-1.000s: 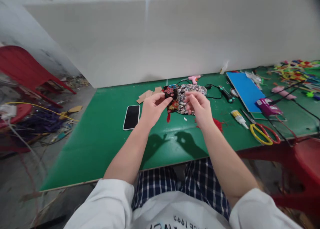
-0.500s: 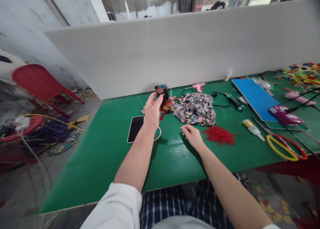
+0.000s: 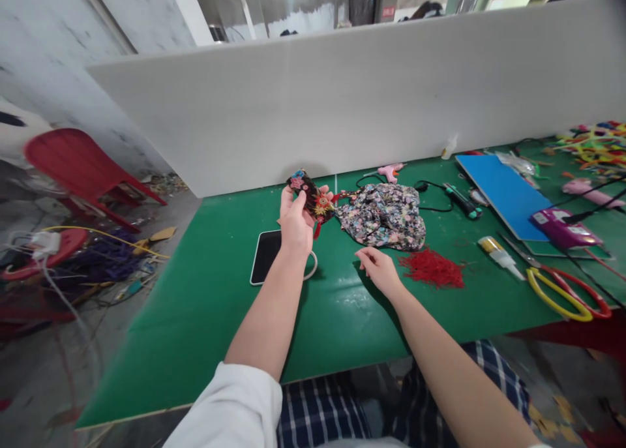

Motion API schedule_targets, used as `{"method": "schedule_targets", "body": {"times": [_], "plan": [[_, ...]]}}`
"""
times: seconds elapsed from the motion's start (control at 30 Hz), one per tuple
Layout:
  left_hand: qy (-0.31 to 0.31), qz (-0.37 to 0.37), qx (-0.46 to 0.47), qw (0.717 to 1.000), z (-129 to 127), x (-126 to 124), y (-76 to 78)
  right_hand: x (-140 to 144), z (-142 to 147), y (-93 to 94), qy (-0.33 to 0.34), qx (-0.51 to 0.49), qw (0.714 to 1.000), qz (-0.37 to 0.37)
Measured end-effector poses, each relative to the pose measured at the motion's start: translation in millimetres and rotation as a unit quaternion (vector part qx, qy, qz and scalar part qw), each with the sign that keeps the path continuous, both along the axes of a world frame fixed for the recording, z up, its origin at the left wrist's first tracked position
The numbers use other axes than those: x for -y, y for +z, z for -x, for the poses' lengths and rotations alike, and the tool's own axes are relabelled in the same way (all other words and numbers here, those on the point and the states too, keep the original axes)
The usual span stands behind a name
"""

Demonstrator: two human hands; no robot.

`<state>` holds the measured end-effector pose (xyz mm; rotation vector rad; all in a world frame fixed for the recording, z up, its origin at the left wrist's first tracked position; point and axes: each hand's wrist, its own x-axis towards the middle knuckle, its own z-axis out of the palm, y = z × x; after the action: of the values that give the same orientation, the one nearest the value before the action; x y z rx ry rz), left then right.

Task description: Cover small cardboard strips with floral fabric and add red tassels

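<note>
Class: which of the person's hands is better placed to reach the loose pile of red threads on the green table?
Right hand: free, resting beside the red thread pile. Left hand holds a dark floral fabric piece.

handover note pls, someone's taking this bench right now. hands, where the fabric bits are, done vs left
Left hand: raised above the green table, shut on a small dark floral fabric piece.
Right hand: empty, fingers loosely curled, resting on the table beside the red thread pile.
Larger floral cloth lies bunched behind the right hand. Phone under the left wrist. Glue bottle, scissors and pink glue gun to the right and rear.
Done: small piece picked up.
Left: nothing looks joined or glued yet.
</note>
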<state>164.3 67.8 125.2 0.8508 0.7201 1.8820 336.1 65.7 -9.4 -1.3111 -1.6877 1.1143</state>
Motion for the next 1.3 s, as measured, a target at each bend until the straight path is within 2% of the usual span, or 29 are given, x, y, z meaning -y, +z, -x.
{"method": "schedule_targets", "body": {"times": [0.23, 0.67, 0.8, 0.9, 0.97, 1.03, 1.17, 1.23, 1.3], "plan": [[-0.023, -0.01, -0.023, 0.999, 5, -4, -6.8, 0, 0, -2.3, 0.002, 0.015, 1.0, -0.014], [-0.005, -0.035, -0.085, 0.996, -4, 3, 0.3, 1, 1, -0.8, 0.006, 0.01, 1.0, -0.013], [-0.043, -0.027, -0.12, 0.991, -10, 5, -0.6, 6, 2, 3.3, 0.005, -0.025, 1.0, 0.0], [-0.064, -0.015, -0.149, 0.987, -18, 7, -4.4, 8, -1, 21.4, -0.01, -0.067, 0.998, 0.008], [-0.081, -0.016, -0.157, 0.984, -27, 8, -8.9, 8, -6, 42.4, -0.026, -0.103, 0.994, -0.001], [-0.108, -0.017, -0.156, 0.982, -36, 9, -14.2, 5, -10, 66.5, -0.012, -0.181, 0.983, -0.018], [-0.127, 0.006, -0.163, 0.978, -49, 11, -23.0, -3, -17, 103.7, 0.015, -0.134, 0.989, -0.058], [-0.129, 0.02, -0.17, 0.977, -52, 11, -26.4, -6, -22, 112.4, 0.025, -0.123, 0.989, -0.08], [-0.155, 0.034, -0.169, 0.973, -53, 10, -29.9, -9, -27, 116.2, 0.014, -0.124, 0.988, -0.094]]}}
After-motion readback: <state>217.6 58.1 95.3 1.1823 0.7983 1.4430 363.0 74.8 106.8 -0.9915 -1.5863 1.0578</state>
